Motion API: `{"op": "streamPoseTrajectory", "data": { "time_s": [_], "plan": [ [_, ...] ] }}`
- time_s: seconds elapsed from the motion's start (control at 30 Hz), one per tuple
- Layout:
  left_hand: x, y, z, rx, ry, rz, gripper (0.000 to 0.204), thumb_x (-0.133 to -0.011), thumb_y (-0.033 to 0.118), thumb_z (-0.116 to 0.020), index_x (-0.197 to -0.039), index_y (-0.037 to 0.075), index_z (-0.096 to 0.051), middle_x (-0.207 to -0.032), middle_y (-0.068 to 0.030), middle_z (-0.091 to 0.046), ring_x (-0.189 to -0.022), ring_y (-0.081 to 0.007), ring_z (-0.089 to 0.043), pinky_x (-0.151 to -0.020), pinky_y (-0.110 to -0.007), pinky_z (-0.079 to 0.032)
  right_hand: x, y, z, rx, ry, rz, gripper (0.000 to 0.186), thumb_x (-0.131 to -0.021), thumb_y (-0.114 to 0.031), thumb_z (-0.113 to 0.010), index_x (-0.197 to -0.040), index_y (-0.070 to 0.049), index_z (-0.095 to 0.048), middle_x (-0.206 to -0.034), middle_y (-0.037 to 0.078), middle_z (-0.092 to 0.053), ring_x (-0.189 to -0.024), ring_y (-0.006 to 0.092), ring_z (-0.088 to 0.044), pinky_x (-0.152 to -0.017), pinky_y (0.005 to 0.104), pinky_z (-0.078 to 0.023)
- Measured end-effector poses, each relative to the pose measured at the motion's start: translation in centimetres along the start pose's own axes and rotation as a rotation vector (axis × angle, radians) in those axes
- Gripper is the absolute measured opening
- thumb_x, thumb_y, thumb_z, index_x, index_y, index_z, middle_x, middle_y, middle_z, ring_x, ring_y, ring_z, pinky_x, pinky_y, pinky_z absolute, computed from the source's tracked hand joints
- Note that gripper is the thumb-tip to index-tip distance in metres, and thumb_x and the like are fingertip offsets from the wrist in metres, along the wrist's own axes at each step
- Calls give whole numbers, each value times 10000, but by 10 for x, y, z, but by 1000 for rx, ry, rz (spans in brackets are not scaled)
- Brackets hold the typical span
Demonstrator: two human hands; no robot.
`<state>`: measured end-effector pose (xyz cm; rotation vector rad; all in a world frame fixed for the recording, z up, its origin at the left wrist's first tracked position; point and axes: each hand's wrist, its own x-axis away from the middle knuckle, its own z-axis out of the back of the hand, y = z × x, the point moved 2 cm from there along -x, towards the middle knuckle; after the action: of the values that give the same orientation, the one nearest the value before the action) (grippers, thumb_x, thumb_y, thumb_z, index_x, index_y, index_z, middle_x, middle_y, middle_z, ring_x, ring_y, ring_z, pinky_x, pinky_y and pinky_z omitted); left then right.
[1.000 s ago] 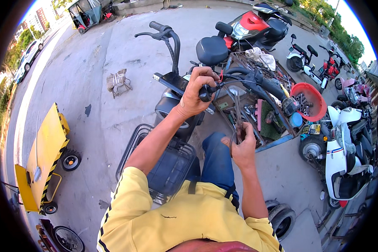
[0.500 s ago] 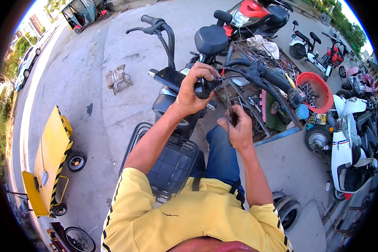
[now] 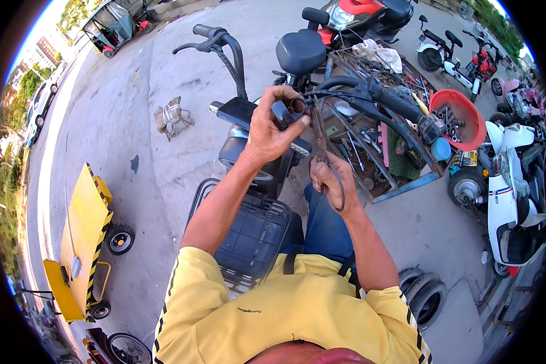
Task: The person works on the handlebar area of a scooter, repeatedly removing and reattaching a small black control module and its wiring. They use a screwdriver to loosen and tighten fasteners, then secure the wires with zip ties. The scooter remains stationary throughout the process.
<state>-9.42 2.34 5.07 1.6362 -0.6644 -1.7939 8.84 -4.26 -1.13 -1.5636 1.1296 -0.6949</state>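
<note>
Leaning over a scooter (image 3: 233,145), I have a tool-filled metal tray (image 3: 407,187) to my right and a black basket (image 3: 249,233) nearest my body. My right hand (image 3: 331,179) is closed around brownish pliers (image 3: 320,136); my left hand (image 3: 266,130), fingers curled, grips a round-mouthed black fitting (image 3: 280,114) just beside their tip, contact unclear.

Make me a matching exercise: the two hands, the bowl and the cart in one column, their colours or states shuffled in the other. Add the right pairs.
Column one
1. Left hand
2. Right hand
3. Bowl
4. Cart

Column two
A. Yellow, with black-striped edging
B. Gripping a long metal tool
C. Red-orange, with metal pieces inside
D. Holding a black piece with a round opening

Pairs: 1-D, 2-B, 3-C, 4-A
</note>
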Motion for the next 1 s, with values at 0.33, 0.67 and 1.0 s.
{"op": "streamPoseTrajectory", "data": {
  "time_s": [0.33, 0.67, 1.0],
  "plan": [
    [0, -1, -3, -37, -100, -82, 463, -797, -91, -767, -1184, 26, -541, -1068, -82, -597, -951, -173, -617, -873, -311, -523, -5, -34, -1, 460, 58, 34, 579, -954, -576, -693, -977, -9, -577, -790, 33, -551, -753, 119, -506, -674, 298, -435],
    [-2, 0, -3, -102, -146, -135, 454, -780, -96, -751, -1164, 22, -540, -1054, -97, -596, -932, -192, -625, -851, -312, -520, -4, -32, -9, 588, 157, 25, 662, -919, -656, -679, -914, -1, -581, -764, 94, -585, -728, 185, -533, -670, 352, -443],
    [-1, -3, -5, -95, -127, -92, 431, -801, -74, -754, -1169, 18, -551, -1057, -83, -623, -929, -173, -640, -853, -305, -523, -11, -27, -9, 678, 231, 57, 435, -919, -347, -686, -784, 56, -596, -597, 172, -489, -564, 256, -490, -578, 413, -391]
  ]
}}
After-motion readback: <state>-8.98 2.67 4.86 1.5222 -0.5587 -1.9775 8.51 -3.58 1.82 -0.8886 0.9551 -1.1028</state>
